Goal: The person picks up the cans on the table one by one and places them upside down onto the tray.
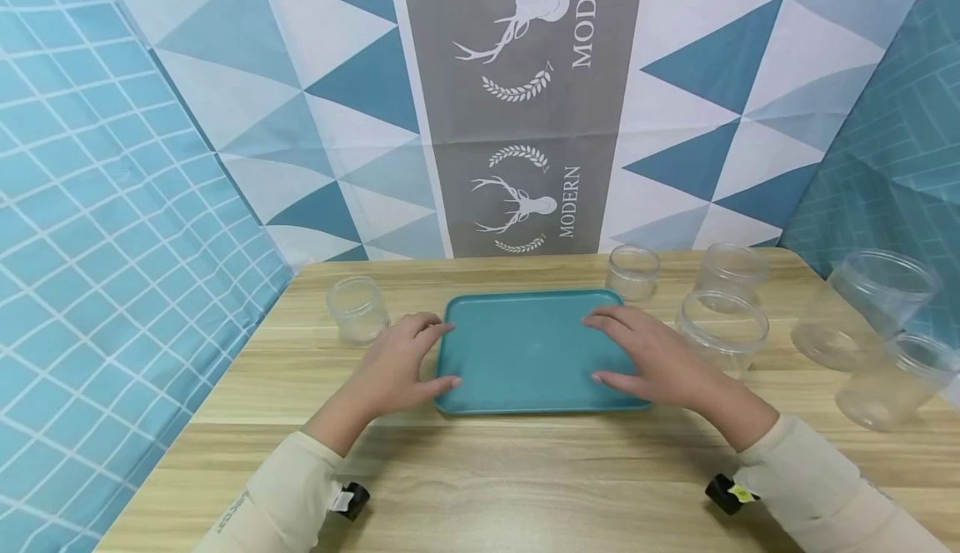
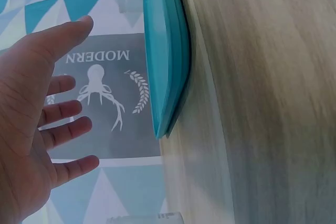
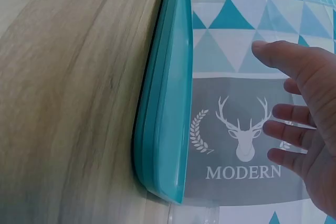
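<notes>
A teal rectangular tray (image 1: 534,353) lies flat on the wooden table, its side showing layered edges in both wrist views. Over its left end hovers my left hand (image 1: 401,361), fingers spread and holding nothing. My right hand (image 1: 648,353) hangs over the tray's right end, likewise with loose, parted fingers and an empty palm. From the side, the left wrist view shows the left hand (image 2: 37,114) apart from the tray's rim (image 2: 157,56). The right wrist view shows a similar gap between the right hand (image 3: 310,114) and the rim (image 3: 176,87).
One clear jar (image 1: 358,311) stands left of the tray. To the right are several more clear jars: a small one (image 1: 633,274) at the back, a wide one (image 1: 723,328) beside my right hand, and tall ones (image 1: 862,311) farther right. Patterned cloth (image 1: 360,120) hangs behind the table.
</notes>
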Tool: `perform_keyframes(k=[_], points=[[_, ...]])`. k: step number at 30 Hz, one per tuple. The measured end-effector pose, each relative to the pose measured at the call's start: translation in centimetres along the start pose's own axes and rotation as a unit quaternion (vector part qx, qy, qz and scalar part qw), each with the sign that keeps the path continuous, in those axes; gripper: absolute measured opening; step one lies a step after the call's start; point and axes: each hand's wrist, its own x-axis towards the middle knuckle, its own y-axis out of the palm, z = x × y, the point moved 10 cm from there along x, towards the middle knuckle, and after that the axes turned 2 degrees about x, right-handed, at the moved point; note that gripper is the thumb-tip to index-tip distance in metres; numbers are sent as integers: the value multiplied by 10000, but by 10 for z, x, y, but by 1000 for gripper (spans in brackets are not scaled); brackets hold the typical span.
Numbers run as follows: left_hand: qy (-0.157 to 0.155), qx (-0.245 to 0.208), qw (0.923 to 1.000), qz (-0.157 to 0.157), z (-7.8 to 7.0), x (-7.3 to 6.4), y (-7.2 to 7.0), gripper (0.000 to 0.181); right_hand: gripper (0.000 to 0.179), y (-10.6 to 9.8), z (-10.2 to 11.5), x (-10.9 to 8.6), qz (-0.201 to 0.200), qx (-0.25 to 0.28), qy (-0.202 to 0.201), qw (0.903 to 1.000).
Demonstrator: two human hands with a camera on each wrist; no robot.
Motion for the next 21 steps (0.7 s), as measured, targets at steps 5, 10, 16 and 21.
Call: perform_keyframes(k=[5,10,16,21], points=[[-42,-110,9999,-15,4,-1,-1,66,64,-1,6,5,-95,23,-255,9996],[-33,-211,9998,-30,6,-2,-4,63,62,2,12,11,-64,46,-461,9989],[2,-321,9994,-161,9,-3,-10,58,61,5,16,17,-12,23,-564,9984],[-28,-275,9990,-338,14,-5,-15,53,60,6,19,21,-15,54,-611,9981]])
